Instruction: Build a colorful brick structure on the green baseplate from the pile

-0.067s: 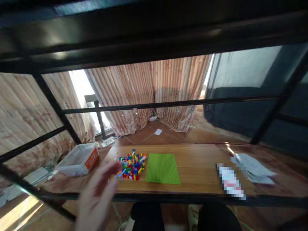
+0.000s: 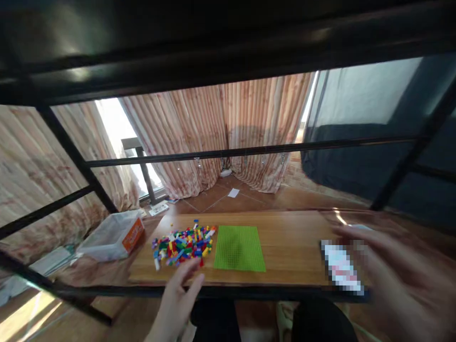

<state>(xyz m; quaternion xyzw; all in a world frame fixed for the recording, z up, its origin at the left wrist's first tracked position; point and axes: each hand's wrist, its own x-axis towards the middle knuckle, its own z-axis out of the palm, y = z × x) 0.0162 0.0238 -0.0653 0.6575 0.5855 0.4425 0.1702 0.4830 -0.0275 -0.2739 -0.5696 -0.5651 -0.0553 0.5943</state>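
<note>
Hands apart. Left hand [image 2: 176,301] at near edge of brick pile [image 2: 183,244], thumb and finger spread, nothing seen in it. Right hand [image 2: 402,285] motion-blurred at far right, by the pixelated item [image 2: 341,268]; can't tell if it grips anything. Pile sits left on the wooden tabletop [image 2: 292,242], green baseplate [image 2: 239,249] just right of it. Risks: a low left-hand sweep could knock bricks off the near edge; a fast right hand could bump the pixelated item, close to that edge.
</note>
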